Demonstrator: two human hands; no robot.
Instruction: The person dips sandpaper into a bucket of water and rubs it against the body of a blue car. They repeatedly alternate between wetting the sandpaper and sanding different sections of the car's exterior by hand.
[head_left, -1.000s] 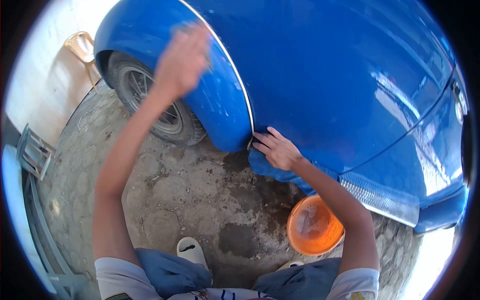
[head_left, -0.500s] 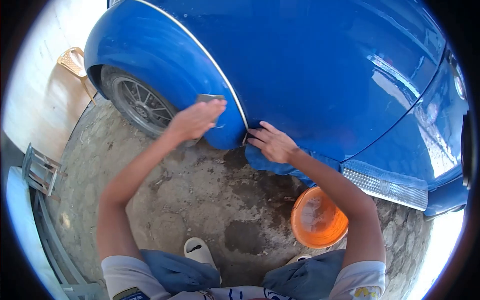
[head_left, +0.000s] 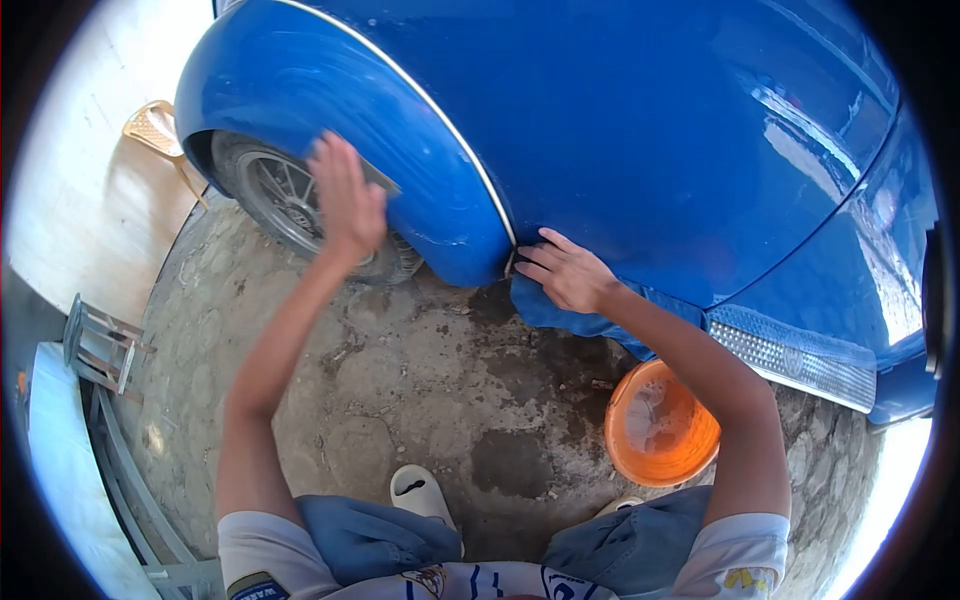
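Since the earlier frame, the left hand (head_left: 350, 200) has shifted across the blue fender (head_left: 440, 210) toward its wheel (head_left: 280, 190). It is blurred, fingers nearly straight and close together over a thin grey sheet (head_left: 382, 180) at the fender's lower outer side, perhaps laid flat to spread pressure; whether they pinch it, I can't tell. The right hand (head_left: 568, 278) has its fingers apart, their tips at the bottom end of the fender's pale trim (head_left: 430, 100), likely for support. An orange bucket (head_left: 670, 466) sits below and to the right of the fender, holding what looks like cloudy liquid. Beneath the fender, the rough stone floor (head_left: 370, 390) has dark, damp-looking patches. Beyond the wheel, a tan chair (head_left: 155, 128) stands beside a pale wall (head_left: 70, 190).
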